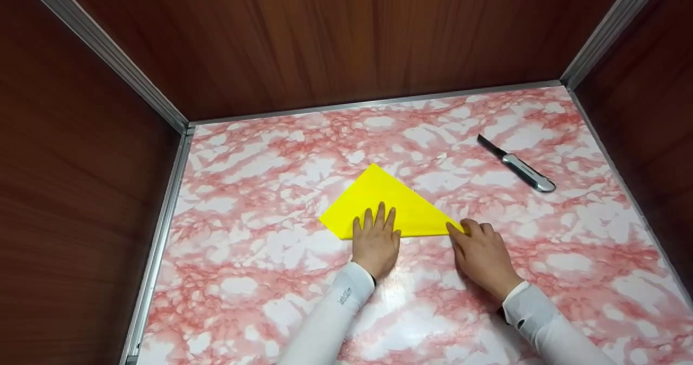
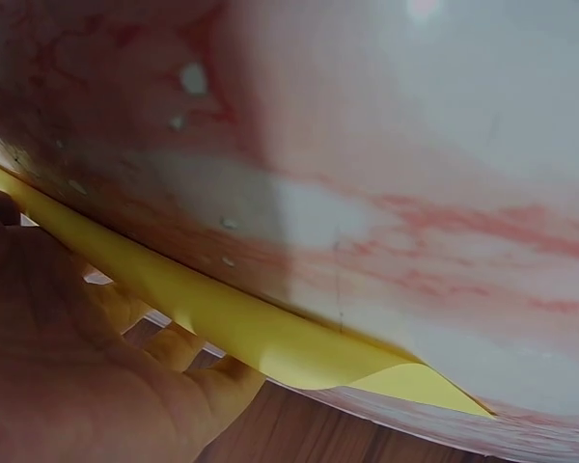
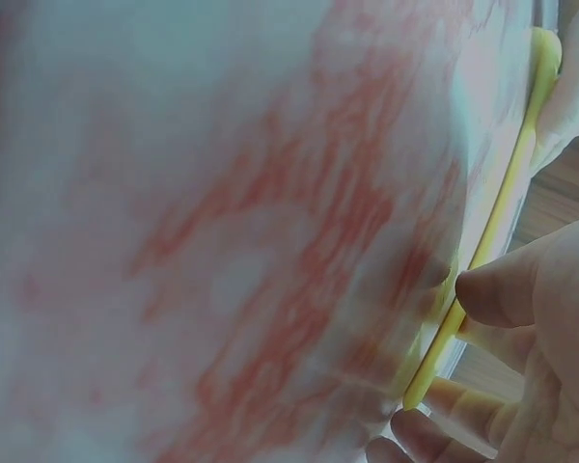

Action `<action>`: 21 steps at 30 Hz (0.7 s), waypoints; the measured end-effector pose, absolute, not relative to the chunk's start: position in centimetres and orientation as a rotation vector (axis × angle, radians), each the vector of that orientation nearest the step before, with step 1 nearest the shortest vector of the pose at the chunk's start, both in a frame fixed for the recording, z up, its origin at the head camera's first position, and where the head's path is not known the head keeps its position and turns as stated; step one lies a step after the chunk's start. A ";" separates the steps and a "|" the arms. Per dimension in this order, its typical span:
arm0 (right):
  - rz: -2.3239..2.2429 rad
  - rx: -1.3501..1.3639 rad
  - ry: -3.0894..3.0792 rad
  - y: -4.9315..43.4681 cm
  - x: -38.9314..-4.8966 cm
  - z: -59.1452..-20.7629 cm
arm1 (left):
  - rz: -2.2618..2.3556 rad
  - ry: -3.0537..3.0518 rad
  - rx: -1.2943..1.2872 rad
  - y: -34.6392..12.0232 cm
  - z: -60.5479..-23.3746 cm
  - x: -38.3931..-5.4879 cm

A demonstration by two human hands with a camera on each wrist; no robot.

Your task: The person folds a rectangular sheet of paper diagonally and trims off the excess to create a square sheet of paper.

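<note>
A sheet of yellow paper [image 1: 373, 191], folded into a rough triangle, lies on the table with its peak toward the back wall. My left hand [image 1: 376, 243] rests flat on its lower middle, fingers spread and straight. At the paper's right corner, my right hand [image 1: 484, 254] pinches the folded edge between thumb and fingers. In the right wrist view the thumb [image 3: 502, 289] lies against the yellow edge, with other fingers around the corner. The left wrist view shows the paper's near edge [image 2: 270, 338] bowed up slightly beside the left hand [image 2: 96, 367].
A utility knife [image 1: 517, 164] with a dark blade and grey-black handle lies at the back right, apart from the paper. The red-and-white marbled table [image 1: 243, 278] is bordered by metal strips and dark wooden panels [image 1: 352, 34] at the back and sides.
</note>
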State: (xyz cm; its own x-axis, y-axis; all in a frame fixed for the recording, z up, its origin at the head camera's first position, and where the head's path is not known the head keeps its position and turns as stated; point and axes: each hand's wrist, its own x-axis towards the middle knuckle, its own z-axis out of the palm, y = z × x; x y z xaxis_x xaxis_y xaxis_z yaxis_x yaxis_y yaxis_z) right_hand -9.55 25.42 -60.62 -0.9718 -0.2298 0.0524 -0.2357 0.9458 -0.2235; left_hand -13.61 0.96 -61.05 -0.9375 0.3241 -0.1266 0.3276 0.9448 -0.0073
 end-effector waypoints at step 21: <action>0.385 0.333 -3.118 25.3 -9.6 -60.5 | -0.066 2.982 0.486 1.0 -61.1 -13.7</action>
State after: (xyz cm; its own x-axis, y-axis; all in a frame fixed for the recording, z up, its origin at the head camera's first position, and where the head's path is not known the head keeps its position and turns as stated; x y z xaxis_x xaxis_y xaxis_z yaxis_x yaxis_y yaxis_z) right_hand -9.59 25.31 -60.52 -0.9776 -0.2103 0.0078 -0.2059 0.9480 -0.2426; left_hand -13.67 1.02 -61.09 -0.9413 0.3137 -0.1248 0.3189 0.9475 -0.0234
